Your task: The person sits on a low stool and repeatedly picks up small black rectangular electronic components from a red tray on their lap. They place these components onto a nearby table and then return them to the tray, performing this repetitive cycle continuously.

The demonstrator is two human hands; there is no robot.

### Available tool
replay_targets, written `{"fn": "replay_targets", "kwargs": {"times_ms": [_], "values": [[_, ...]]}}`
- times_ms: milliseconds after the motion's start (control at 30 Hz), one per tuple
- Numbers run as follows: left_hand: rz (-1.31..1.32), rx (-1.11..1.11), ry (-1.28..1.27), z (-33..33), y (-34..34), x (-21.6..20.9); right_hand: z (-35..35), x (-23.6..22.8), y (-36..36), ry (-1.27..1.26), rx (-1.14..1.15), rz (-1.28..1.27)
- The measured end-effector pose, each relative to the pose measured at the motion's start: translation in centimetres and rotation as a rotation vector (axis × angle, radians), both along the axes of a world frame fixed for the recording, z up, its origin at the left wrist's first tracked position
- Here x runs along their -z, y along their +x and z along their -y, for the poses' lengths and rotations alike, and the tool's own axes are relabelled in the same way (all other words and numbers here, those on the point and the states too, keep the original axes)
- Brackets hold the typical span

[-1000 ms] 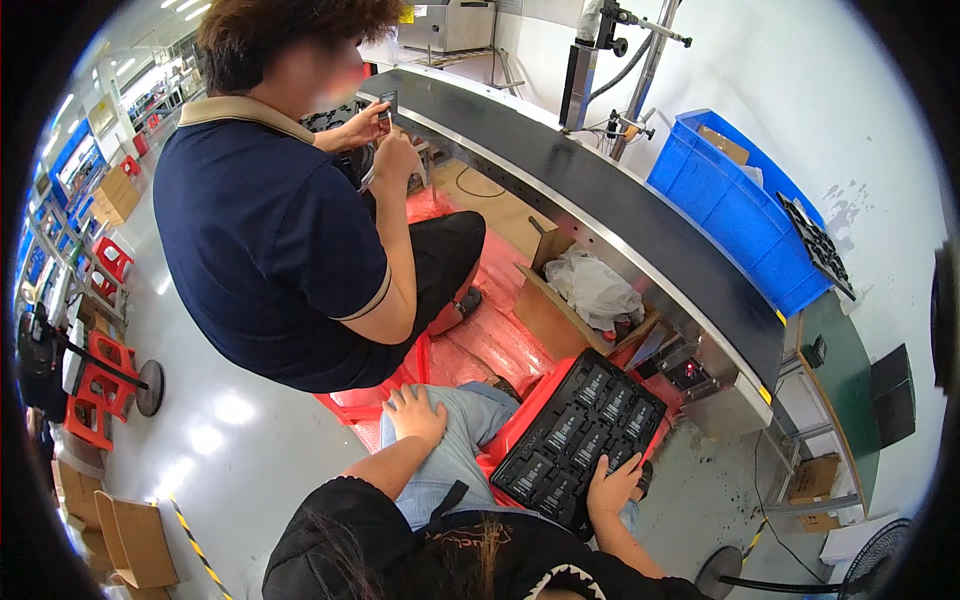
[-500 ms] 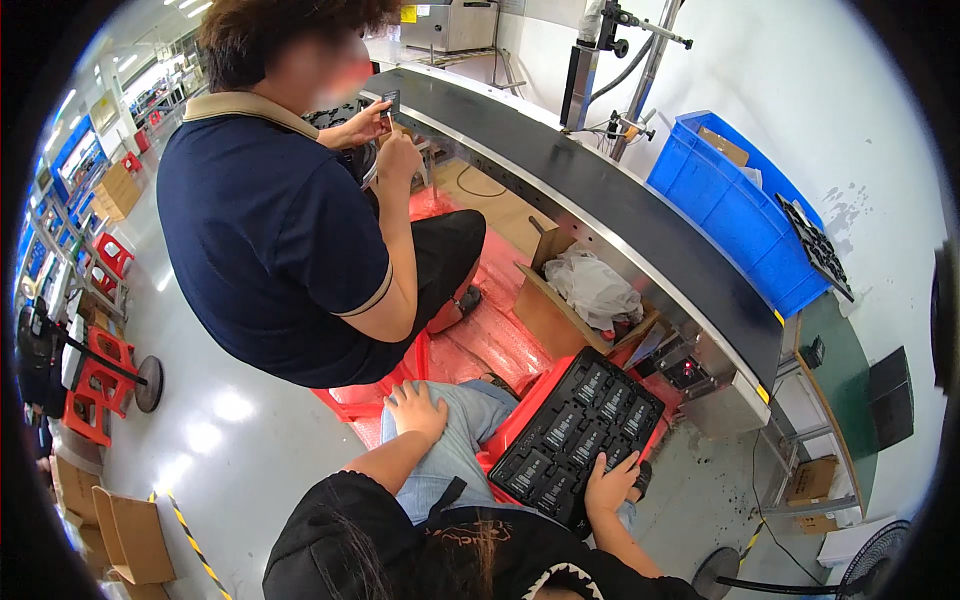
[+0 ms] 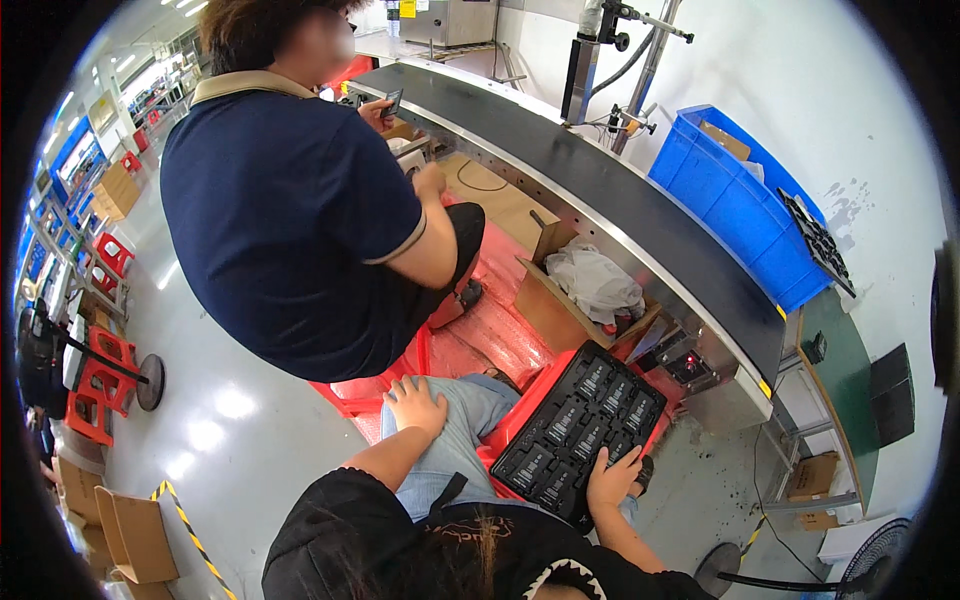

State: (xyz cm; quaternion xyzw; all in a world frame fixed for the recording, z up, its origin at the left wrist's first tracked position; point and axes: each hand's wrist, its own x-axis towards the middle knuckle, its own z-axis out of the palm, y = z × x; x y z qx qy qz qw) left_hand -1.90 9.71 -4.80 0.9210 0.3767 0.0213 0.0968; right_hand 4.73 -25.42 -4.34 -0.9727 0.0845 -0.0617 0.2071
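My left hand (image 3: pixel 415 408) lies on my thigh in light blue jeans, fingers spread and holding nothing. At the right edge of a black moulded tray (image 3: pixel 577 508), my right hand (image 3: pixel 612 482) grips the rim, its thumb on top and some fingers partly hidden. Flat black pieces (image 3: pixel 567 424) with pale markings sit in the tray's compartments. The tray rests tilted on a red support (image 3: pixel 530 400) beside my knees.
Ahead on the left sits a co-worker (image 3: pixel 290 200) holding a small dark flat piece (image 3: pixel 393 103). A dark conveyor belt (image 3: pixel 600 190) runs along the right. Near it are a cardboard box (image 3: pixel 550 310) with plastic bags, a blue crate (image 3: pixel 720 200) and a fan (image 3: pixel 878 560).
The co-worker has leaned forward and lowered the right hand away from the small flat piece. My hands and the tray stay nearly where they were.
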Motion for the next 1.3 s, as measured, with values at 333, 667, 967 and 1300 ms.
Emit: {"fn": "replay_targets", "kwargs": {"times_ms": [333,667,967,1300], "values": [[-0.023,0.004,-0.03,0.0,0.1,-0.4,-0.2,-0.5,0.0,-0.015,-0.003,-0.002],[-0.033,-0.011,0.026,0.0,0.1,-0.1,-0.6,-1.5,0.0,-0.007,0.023,-0.075],[-0.044,-0.006,-0.008,0.1,-0.1,-0.7,-0.6,-1.1,-0.1,-0.002,0.018,-0.052],[-0.022,0.002,-0.013,-0.1,0.0,-0.2,-0.3,-0.6,0.1,-0.004,0.003,0.017]]}}
